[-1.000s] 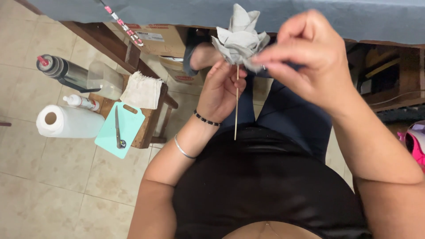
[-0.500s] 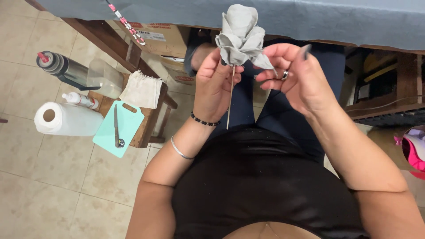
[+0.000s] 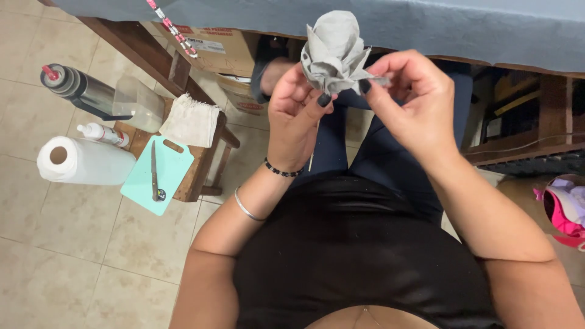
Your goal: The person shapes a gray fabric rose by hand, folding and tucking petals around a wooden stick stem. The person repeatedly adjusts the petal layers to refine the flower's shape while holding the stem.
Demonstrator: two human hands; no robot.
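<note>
A grey fabric flower [image 3: 334,52], shaped like a rose, sits on a thin wooden stick [image 3: 312,155] held upright above my lap. My left hand [image 3: 297,116] is closed around the stick just under the bloom, thumb pressed against the petals. At the flower's right side my right hand [image 3: 409,100] pinches the edge of an outer petal between thumb and fingers. Most of the stick is hidden behind my left palm; only its lower end shows.
A small wooden stool [image 3: 186,173] at my left carries a mint cutting board [image 3: 157,173] with a knife [image 3: 153,176], a folded white cloth [image 3: 191,120], a clear container [image 3: 137,103], a paper towel roll [image 3: 82,161] and bottles. A blue-covered table [image 3: 439,24] runs across the top, cardboard boxes [image 3: 210,42] beneath it.
Both hands have drawn together around the flower. My right hand, spread a moment ago, now pinches a petal on the right side. The flower sits slightly more to the right.
</note>
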